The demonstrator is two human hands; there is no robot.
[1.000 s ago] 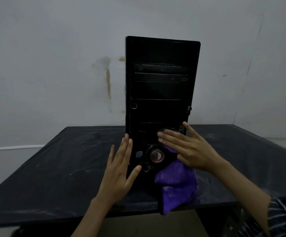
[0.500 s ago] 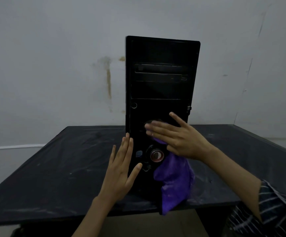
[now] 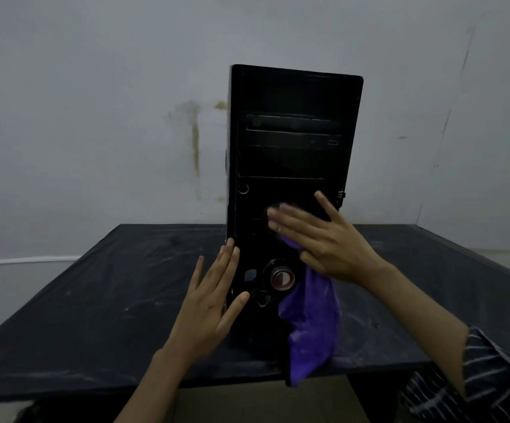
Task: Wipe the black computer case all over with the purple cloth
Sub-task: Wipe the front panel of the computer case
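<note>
One black computer case (image 3: 293,96); one table (image 3: 95,300) beneath it; one purple cloth (image 3: 311,325) against its front; two hands on it: left hand (image 3: 208,309), right hand (image 3: 330,242).

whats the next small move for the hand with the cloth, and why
Probably slide the right hand up the front of the computer case, pressing the purple cloth flat. The hand sits mid-panel with the drive bays just above it, and the left hand braces the lower left edge, so the case should stay steady.
</note>
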